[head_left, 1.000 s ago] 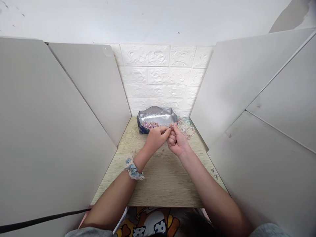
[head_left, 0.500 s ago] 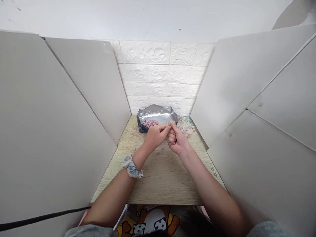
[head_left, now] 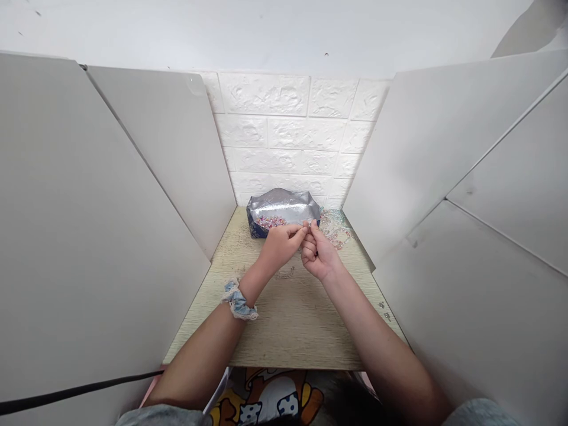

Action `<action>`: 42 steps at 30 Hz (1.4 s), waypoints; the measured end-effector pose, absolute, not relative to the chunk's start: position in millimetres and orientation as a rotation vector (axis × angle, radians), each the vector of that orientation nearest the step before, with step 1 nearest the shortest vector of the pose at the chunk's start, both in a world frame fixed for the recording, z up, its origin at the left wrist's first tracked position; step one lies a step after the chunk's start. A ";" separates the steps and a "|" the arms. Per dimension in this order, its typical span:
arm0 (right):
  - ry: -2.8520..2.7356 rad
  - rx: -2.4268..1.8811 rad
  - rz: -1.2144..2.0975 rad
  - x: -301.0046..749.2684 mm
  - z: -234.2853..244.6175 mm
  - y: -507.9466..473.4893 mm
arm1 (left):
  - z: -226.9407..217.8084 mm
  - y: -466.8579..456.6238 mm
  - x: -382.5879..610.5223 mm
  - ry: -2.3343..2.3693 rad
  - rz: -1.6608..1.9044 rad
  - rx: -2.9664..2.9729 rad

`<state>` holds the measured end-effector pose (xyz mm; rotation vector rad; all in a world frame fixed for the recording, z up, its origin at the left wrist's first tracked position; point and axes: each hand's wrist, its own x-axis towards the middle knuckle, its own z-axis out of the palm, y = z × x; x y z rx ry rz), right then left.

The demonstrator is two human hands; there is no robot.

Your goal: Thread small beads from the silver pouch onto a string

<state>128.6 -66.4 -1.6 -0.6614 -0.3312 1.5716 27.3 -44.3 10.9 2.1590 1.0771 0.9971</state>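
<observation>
My left hand (head_left: 280, 247) and my right hand (head_left: 316, 255) meet over the far middle of the wooden table (head_left: 288, 313). Both are closed in a pinch, fingertips touching around something tiny that I cannot make out. Just behind them lies an open silver foil bag (head_left: 282, 208) with pink and purple beads (head_left: 268, 222) showing in its mouth. To the right of the bag is a heap of clear, glittery pieces (head_left: 336, 231). A blue lace scrunchie (head_left: 238, 302) is on my left wrist.
White panels wall in the table on the left (head_left: 133, 195) and right (head_left: 426, 171), with a white brick wall (head_left: 288, 136) at the back. A few small metal bits (head_left: 384, 311) lie near the table's right edge. A black cable (head_left: 66, 395) runs at lower left.
The hands stay pinched together in the same spot; only the camera view has shifted slightly.
</observation>
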 end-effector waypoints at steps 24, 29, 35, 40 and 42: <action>-0.845 -0.885 1.079 117.8 14.0 -63.6 | 26.7 -40.2 17.7 0.915 1.004 1.555; -0.976 -0.978 0.876 118.9 17.0 -63.3 | 25.5 -40.6 18.5 0.869 0.943 1.439; -1.096 -1.076 0.551 122.5 15.5 -73.1 | 21.8 -42.4 24.4 0.789 0.879 1.310; -0.975 -1.046 0.659 124.4 8.1 -71.4 | 24.0 -45.3 25.6 0.766 0.848 1.333; -0.899 -0.986 0.832 126.8 7.6 -68.8 | 23.1 -44.9 25.1 0.731 0.785 1.299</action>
